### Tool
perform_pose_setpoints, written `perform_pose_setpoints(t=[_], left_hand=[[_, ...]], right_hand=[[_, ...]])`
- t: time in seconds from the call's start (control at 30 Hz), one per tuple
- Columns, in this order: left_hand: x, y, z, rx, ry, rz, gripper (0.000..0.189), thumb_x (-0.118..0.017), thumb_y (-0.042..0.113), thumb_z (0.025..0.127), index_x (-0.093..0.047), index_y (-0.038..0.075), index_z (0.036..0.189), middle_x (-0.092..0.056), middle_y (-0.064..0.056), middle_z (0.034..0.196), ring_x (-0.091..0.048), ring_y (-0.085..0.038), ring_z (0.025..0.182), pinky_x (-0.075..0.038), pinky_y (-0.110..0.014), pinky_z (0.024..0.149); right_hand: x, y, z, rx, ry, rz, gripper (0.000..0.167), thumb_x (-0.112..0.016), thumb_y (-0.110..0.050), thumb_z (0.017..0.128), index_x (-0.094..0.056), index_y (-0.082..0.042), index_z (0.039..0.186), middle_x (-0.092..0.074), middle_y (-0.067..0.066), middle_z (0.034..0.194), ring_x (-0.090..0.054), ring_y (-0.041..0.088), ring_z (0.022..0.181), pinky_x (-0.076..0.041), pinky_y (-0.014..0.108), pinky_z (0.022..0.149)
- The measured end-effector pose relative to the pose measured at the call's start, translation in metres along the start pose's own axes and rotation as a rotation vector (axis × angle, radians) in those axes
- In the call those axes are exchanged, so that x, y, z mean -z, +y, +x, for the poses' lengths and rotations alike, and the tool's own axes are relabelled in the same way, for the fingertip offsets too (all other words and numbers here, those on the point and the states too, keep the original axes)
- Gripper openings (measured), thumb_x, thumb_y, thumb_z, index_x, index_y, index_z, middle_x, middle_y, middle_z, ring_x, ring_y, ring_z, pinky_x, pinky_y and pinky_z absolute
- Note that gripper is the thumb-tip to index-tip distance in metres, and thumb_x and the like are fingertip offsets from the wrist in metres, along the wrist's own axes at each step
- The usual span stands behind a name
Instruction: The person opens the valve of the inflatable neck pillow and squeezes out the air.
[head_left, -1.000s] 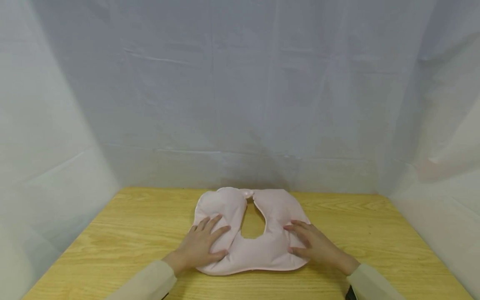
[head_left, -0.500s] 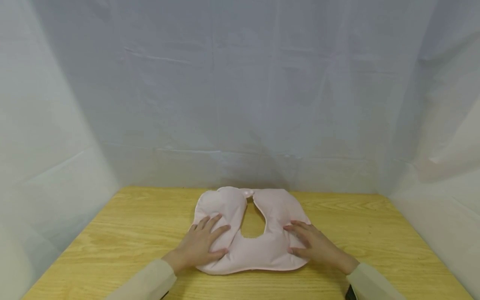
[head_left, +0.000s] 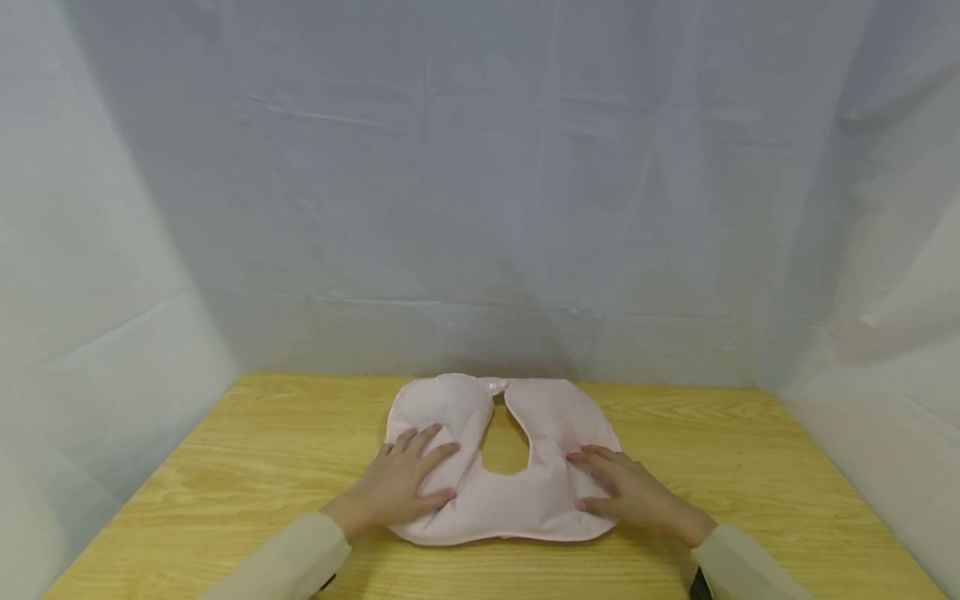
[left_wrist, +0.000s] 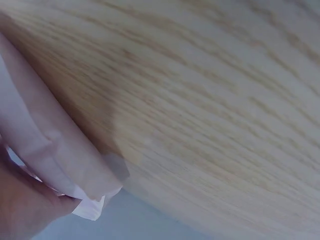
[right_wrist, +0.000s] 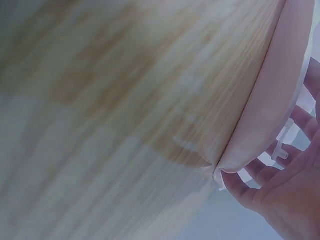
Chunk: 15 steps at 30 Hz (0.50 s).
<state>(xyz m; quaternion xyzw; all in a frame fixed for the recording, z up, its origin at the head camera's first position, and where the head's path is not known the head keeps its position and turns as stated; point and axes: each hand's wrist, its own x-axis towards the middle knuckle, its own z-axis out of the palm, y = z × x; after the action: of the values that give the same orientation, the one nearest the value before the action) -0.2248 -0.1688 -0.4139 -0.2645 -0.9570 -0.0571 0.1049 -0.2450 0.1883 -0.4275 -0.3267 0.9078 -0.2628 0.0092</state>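
A pale pink, U-shaped inflatable neck pillow [head_left: 517, 504] lies puffed up on the wooden table, its two arms pointing away from me. A small snap tab [head_left: 493, 386] bridges the arm ends at the far side. On the pillow's left part rests my left hand [head_left: 401, 483], fingers spread over the surface. My right hand [head_left: 630, 492] lies on the right part, its fingers loosely bent and apart. In the right wrist view a clear plastic valve [right_wrist: 281, 152] shows between the fingers. The left wrist view catches only the pillow's side [left_wrist: 55, 135] and part of the hand.
The light wooden table [head_left: 750, 475] spreads out around the pillow. Whitish plastic sheeting [head_left: 480, 208] hangs behind it and along both sides. Its creased right side [head_left: 892, 333] comes close to the table's right edge.
My left hand and the pillow's near edge have shifted very slightly away from me. My right hand stays in almost the same place.
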Motion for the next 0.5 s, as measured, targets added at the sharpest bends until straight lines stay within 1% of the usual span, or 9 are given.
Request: perform_pose_setpoints(t=[0.1, 0.27, 0.5], left_hand=[[0.001, 0.0, 0.001, 0.0, 0.012, -0.01, 0.059, -0.051, 0.053, 0.085, -0.041, 0.025, 0.136, -0.034, -0.015, 0.144, -0.037, -0.045, 0.123, -0.038, -0.061, 0.09], [0.004, 0.0, 0.006, -0.007, 0.05, 0.001, 0.059, -0.054, 0.052, 0.085, -0.041, 0.024, 0.136, -0.033, -0.015, 0.144, -0.036, -0.046, 0.123, -0.038, -0.061, 0.089], [0.01, -0.001, 0.018, -0.01, 0.1, 0.001, 0.063, -0.057, 0.051, 0.083, -0.041, 0.022, 0.136, -0.031, -0.018, 0.144, -0.033, -0.048, 0.125, -0.038, -0.061, 0.09]], right_hand=[[0.0, 0.0, 0.0, 0.002, -0.007, 0.0, 0.062, -0.063, -0.046, 0.081, -0.047, -0.013, 0.131, -0.044, 0.016, 0.136, -0.043, 0.04, 0.12, -0.033, 0.065, 0.092], [0.0, 0.0, 0.001, 0.01, -0.011, -0.009, 0.063, -0.062, -0.048, 0.081, -0.046, -0.015, 0.131, -0.045, 0.015, 0.135, -0.044, 0.04, 0.119, -0.033, 0.067, 0.089], [0.0, 0.002, 0.0, 0.032, -0.003, -0.019, 0.062, -0.064, -0.046, 0.08, -0.046, -0.015, 0.131, -0.047, 0.016, 0.134, -0.046, 0.04, 0.118, -0.035, 0.065, 0.089]])
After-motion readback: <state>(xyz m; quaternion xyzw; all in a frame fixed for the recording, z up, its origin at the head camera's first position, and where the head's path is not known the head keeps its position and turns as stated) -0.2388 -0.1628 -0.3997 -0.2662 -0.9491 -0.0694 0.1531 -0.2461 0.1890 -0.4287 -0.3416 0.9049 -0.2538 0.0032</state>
